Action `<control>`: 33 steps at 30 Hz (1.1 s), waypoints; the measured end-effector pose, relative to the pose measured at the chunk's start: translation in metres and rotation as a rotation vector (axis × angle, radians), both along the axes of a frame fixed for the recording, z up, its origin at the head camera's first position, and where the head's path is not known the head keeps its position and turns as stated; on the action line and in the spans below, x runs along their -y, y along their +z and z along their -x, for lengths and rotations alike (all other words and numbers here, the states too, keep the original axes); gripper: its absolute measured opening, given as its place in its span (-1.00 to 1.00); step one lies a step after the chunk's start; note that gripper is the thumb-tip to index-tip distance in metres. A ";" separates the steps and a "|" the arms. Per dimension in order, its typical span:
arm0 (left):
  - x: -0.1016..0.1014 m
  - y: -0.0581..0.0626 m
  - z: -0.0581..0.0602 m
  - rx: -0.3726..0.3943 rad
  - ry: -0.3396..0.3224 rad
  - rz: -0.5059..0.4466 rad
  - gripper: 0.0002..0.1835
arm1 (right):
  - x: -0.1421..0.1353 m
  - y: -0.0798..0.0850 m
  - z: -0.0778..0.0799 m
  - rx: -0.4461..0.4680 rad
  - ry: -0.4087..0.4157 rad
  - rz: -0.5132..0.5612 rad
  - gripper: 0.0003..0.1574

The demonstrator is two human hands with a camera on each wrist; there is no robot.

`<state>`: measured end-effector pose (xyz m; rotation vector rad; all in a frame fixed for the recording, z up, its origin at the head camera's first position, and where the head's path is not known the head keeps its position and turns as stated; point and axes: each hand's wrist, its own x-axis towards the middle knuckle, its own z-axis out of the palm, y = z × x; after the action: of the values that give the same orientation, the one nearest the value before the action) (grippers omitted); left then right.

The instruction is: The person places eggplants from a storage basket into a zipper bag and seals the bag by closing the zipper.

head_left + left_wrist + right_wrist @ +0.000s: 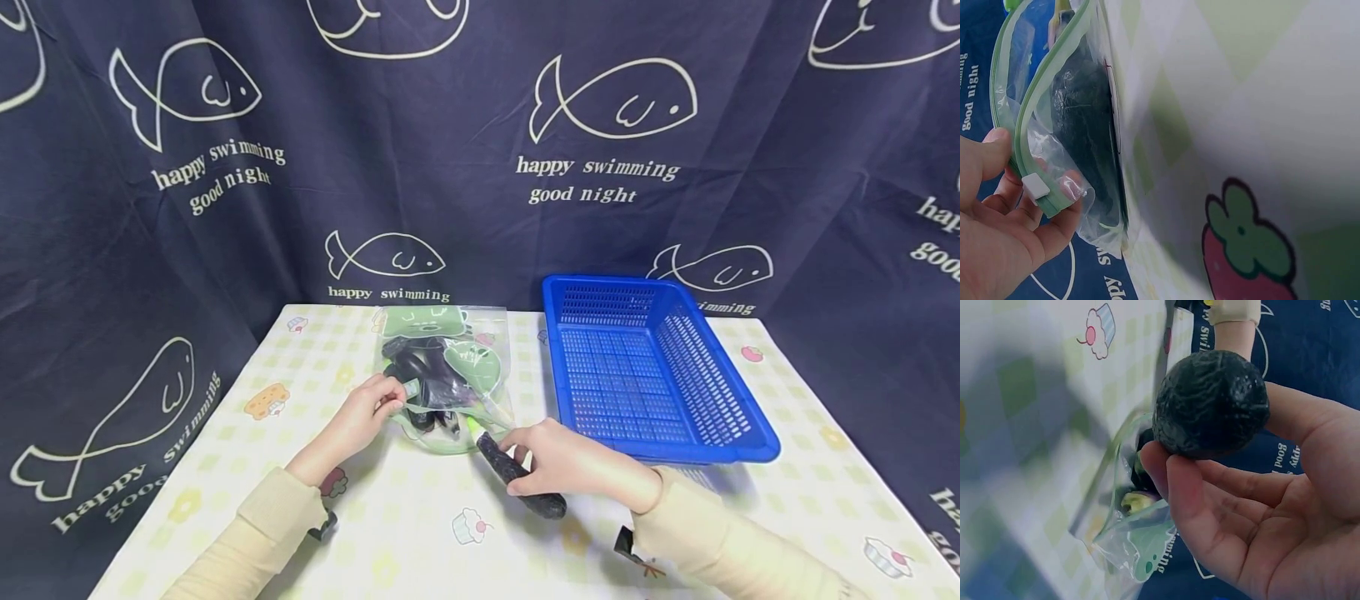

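Note:
A clear zip bag with green trim [491,321] lies on the table, its mouth parted toward me. Several dark vegetables [416,367] show through the plastic. At the left corner of the mouth, my left hand [363,412] pinches the green zip edge, close to the white slider [1035,186]. My right hand [562,462] grips a dark, wrinkled eggplant [495,457] between thumb and fingers. The pale green stem end of that eggplant points into the bag's mouth, and its rounded end [1210,406] sticks out toward me. A pale stem end [1138,502] shows inside the bag.
A blue perforated basket [553,358] stands right of the bag, behind my right forearm. The table's checked cloth [420,525] has cupcake and strawberry prints. Behind the table hangs a dark blue curtain [480,208] with fish drawings.

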<state>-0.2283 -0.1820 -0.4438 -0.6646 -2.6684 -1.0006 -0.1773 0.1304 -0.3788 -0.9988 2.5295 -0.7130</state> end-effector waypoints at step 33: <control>0.000 0.001 0.001 0.005 -0.014 -0.013 -0.91 | 0.037 -0.031 0.010 -0.246 -0.164 -0.186 -0.50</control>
<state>-0.2293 -0.1822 -0.4426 -0.6797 -2.6631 -1.0237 -0.1868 0.0931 -0.4098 -0.8695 2.8535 -0.4061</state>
